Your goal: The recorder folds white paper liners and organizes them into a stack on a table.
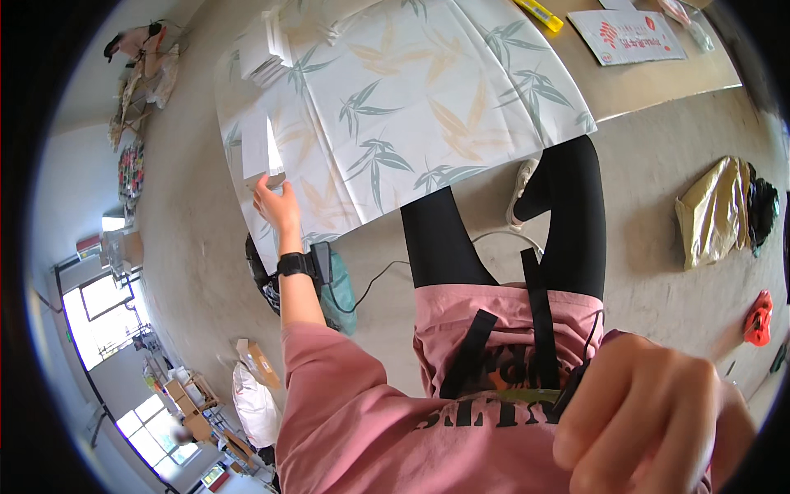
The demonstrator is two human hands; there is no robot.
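Observation:
At the left edge of the table, my left hand [278,206] has its thumb and fingers closed at the near end of a stack of white paper pieces [257,146]. The stack lies on a white tablecloth [428,107] with green and tan leaf prints. Farther back along the same edge sits another pile of white folded pieces [265,53]. Close to the camera at the lower right, my right hand [650,412] is raised with its fingers curled into a fist. Whatever it may hold is hidden.
A yellow tool [541,14] and a printed white packet [627,37] lie on the bare tabletop at the far right. On the floor are a gold bag [714,218], a red object [758,319] and a white sack [254,403]. A black device on a cable [322,262] hangs beside my left wrist.

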